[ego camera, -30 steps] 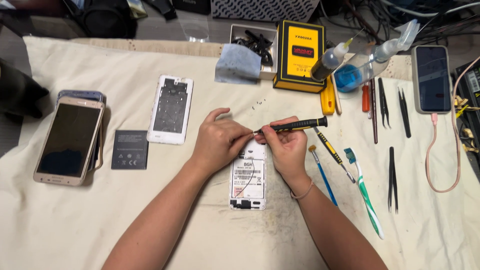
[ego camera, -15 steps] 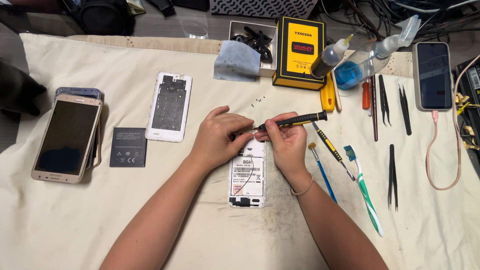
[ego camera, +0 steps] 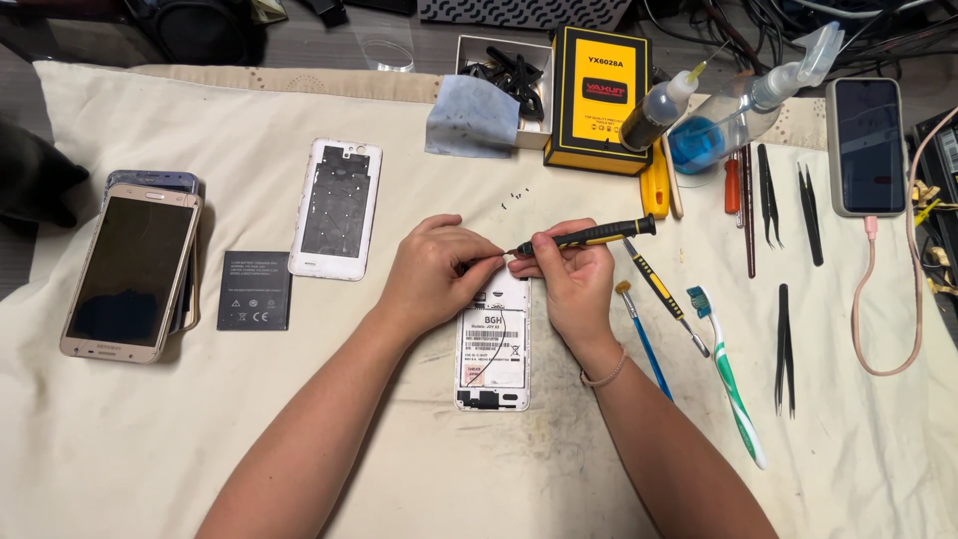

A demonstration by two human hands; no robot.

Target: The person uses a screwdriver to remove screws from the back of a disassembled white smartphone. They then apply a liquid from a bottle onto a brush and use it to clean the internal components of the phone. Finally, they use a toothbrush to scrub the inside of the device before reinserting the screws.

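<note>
The screwdriver (ego camera: pixel 589 237) lies level above the top end of the opened white phone (ego camera: pixel 493 349) in the middle of the cloth (ego camera: pixel 150 439), gripped in the closed fingers of the right hand (ego camera: pixel 574 284). The left hand (ego camera: pixel 434 274) is curled, its fingertips pinched at the driver's tip. A brush (ego camera: pixel 644 339) and toothbrush (ego camera: pixel 728 374) lie just right; a back cover (ego camera: pixel 335 208) and battery (ego camera: pixel 254 290) lie left.

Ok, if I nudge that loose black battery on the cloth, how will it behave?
The battery lies flat on the cloth, so it would probably slide, not roll or tip. It looks thin and rigid, likely light. The cloth may drag on it.
</note>
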